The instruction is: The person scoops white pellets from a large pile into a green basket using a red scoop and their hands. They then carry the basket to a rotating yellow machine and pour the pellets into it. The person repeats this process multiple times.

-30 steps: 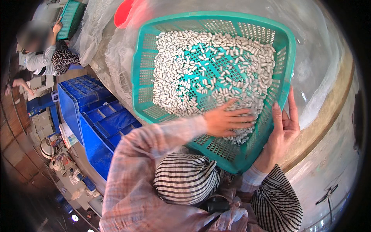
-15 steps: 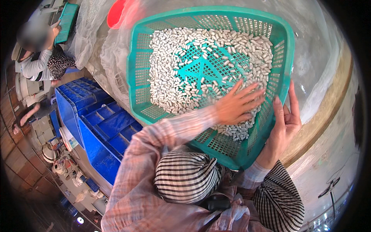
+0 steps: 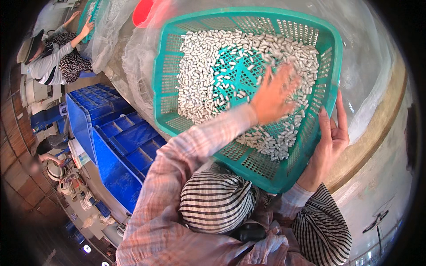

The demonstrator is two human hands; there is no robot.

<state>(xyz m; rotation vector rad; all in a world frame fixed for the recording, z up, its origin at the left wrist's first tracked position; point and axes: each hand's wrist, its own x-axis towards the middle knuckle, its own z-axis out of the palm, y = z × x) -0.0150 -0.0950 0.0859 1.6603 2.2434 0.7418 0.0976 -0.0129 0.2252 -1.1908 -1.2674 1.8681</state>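
Observation:
A green plastic basket [image 3: 333,51] with mesh sides holds a great many small silver-white capsule-shaped pieces [image 3: 197,86]. They lie thickest along the left, far and right sides, while the mesh bottom shows through in the middle. Reaching in from the left, my left hand [image 3: 276,95] is over the right part of the basket bottom, fingers spread and smeared by motion, among the pieces. Whether its palm touches them is hidden. At the near right corner my right hand [image 3: 330,142] grips the basket's rim, thumb on the inner side and fingers outside.
Blue plastic crates [image 3: 111,142] stand to the left. Clear plastic sheeting [image 3: 135,57] lies around the basket, with a red container [image 3: 143,12] at the far left. A co-worker [image 3: 53,64] works at another green basket, and another person [image 3: 49,155] is farther down.
My left hand has swept away from me across the pieces, baring more mesh near the close right side. My right hand keeps its grip. The co-worker's arms now reach toward their basket.

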